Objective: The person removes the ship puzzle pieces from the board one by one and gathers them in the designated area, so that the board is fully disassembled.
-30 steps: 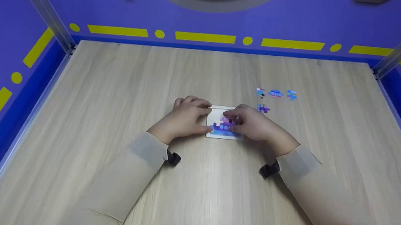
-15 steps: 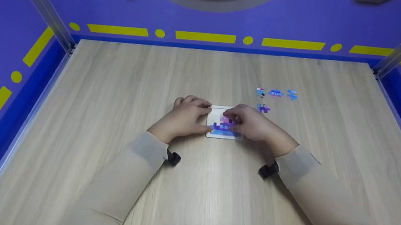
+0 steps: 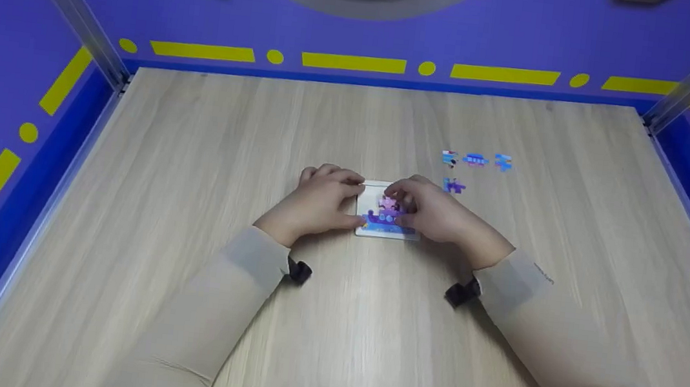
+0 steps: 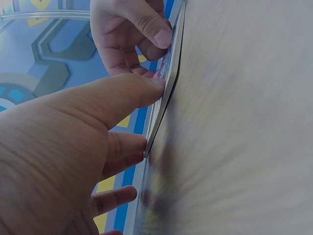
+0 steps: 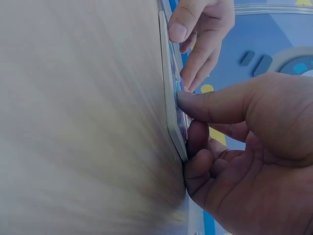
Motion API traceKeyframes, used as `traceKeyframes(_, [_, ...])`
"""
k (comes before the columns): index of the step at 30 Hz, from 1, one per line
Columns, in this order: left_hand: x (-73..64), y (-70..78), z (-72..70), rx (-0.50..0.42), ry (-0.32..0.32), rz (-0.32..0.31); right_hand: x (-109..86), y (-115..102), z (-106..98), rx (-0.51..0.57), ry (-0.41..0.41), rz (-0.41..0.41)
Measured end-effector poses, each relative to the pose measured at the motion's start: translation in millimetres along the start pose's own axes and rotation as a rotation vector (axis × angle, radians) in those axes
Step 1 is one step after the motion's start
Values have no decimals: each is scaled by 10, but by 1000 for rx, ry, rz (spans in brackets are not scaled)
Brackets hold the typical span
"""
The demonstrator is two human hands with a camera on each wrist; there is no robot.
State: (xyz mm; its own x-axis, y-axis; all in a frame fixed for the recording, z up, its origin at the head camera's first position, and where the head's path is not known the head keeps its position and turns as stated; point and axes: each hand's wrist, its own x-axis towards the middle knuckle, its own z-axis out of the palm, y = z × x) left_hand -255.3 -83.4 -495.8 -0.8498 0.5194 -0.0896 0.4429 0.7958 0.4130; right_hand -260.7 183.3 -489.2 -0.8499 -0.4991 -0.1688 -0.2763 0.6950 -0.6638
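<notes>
A small white jigsaw tray (image 3: 370,191) lies on the wooden table with a purple and blue picture (image 3: 381,219) along its near side. My left hand (image 3: 318,203) rests at the tray's left edge, thumb on the near corner and fingertips by the far one. In the left wrist view that thumb (image 4: 132,95) lies straight across the rim. Over the tray's right side, my right hand (image 3: 437,210) has curled fingers and thumb around a pink jigsaw piece (image 3: 388,204), which is partly covered. The right wrist view shows its thumb tip (image 5: 188,103) against the picture.
Several loose jigsaw pieces lie beyond my right hand: a red, white and blue one (image 3: 449,158), a blue one (image 3: 475,159), another blue one (image 3: 503,163) and a purple one (image 3: 454,185). Purple-blue walls (image 3: 349,38) enclose the table's back and sides.
My right hand's knuckles and index finger have lifted slightly, showing more of the pink piece. My left hand and the tray stay in place.
</notes>
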Motion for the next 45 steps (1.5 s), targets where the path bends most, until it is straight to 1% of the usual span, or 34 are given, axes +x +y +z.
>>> traceKeyframes(5, [4, 6, 0, 2, 6, 0, -12, -4, -4, 11, 6, 21])
traceKeyframes(12, [3, 17, -7, 8, 6, -5, -25, -28, -8, -5, 25, 6])
traceKeyframes(16, [2, 24, -11, 7, 5, -4, -35, -39, -3, -21, 31, 16])
traceKeyframes(21, [-3, 25, -10, 9, 8, -3, -26, -43, 4, -12, 40, 25])
traceKeyframes(29, [-6, 26, -16, 7, 4, -3, -8, -20, 8, -42, 57, -6])
traceKeyframes(35, [-5, 24, -19, 7, 1, -2, -4, 0, 3, -44, 69, -22])
traceKeyframes(40, [-5, 17, -10, 9, 1, -2, 1, 1, -5, -9, 78, -28])
traceKeyframes(45, [-7, 15, -9, 9, 3, -3, 4, -12, -15, 57, 95, -1])
